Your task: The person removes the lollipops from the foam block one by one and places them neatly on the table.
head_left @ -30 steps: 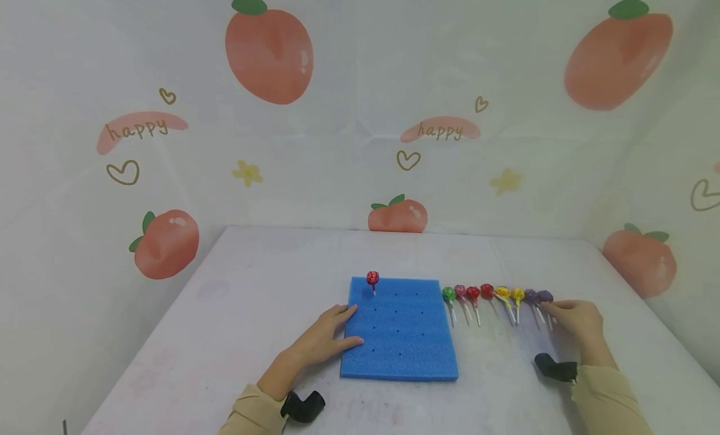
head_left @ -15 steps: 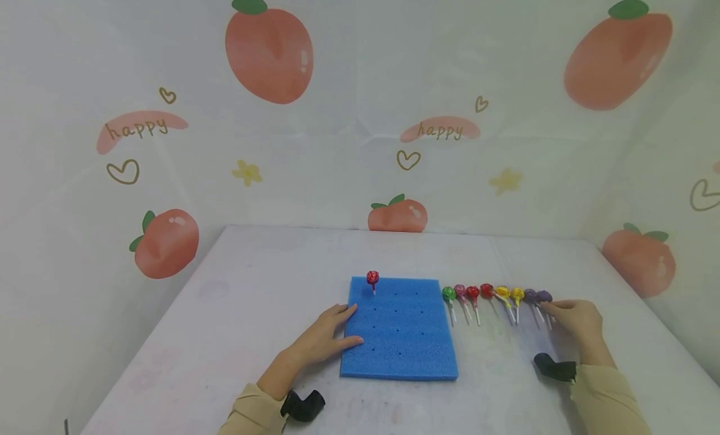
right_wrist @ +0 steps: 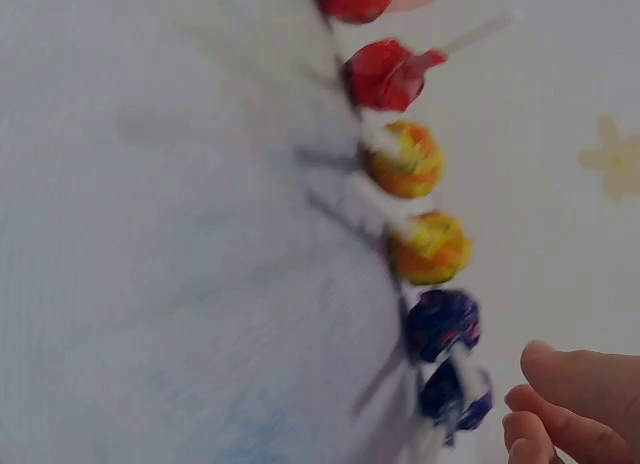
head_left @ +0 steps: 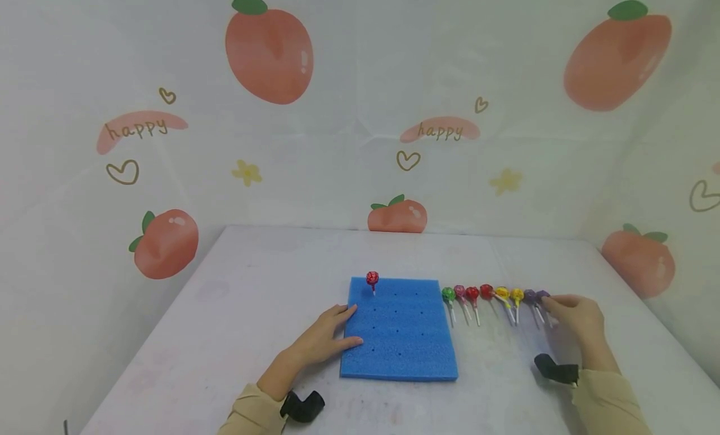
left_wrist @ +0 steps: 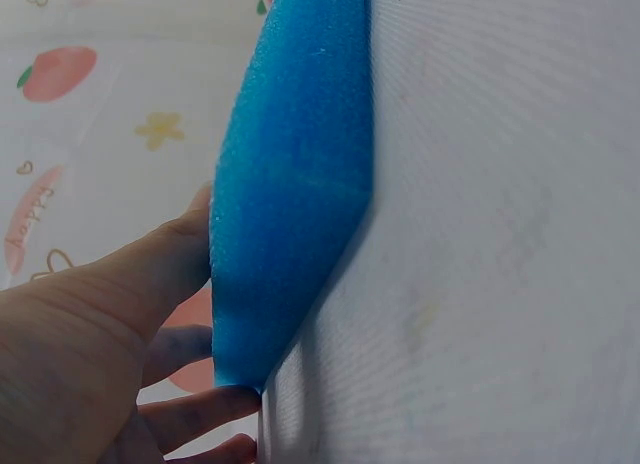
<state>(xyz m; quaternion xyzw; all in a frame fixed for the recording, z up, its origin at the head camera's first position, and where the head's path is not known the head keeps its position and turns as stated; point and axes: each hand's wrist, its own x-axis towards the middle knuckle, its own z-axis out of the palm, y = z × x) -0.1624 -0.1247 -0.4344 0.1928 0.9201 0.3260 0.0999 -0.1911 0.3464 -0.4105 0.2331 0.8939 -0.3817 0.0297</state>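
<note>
A blue foam board (head_left: pixel 409 360) with rows of small holes lies on the table. One red lollipop (head_left: pixel 372 278) stands upright in its far left corner. My left hand (head_left: pixel 322 338) rests on the board's left edge, fingers spread and fairly straight; the left wrist view shows the fingers against the foam's side (left_wrist: pixel 290 184). To the right of the board, lollipops lie in a row. My right hand (head_left: pixel 576 322) is at the row's right end, beside the last purple lollipop (right_wrist: pixel 457 399). In the right wrist view its thumb and fingers are slightly apart from that lollipop.
From left to right the row holds a green lollipop (head_left: pixel 448 294), a pink one (head_left: pixel 460 291), red ones (head_left: pixel 472 293), yellow ones (head_left: pixel 517 295) and another purple one (head_left: pixel 530 295). A printed cloth (head_left: pixel 337 141) hangs behind the white table (head_left: pixel 253 285).
My right hand has shifted slightly away from me, and its fingertips now overlap the head of the last purple lollipop in the head view. The left hand and board have stayed still.
</note>
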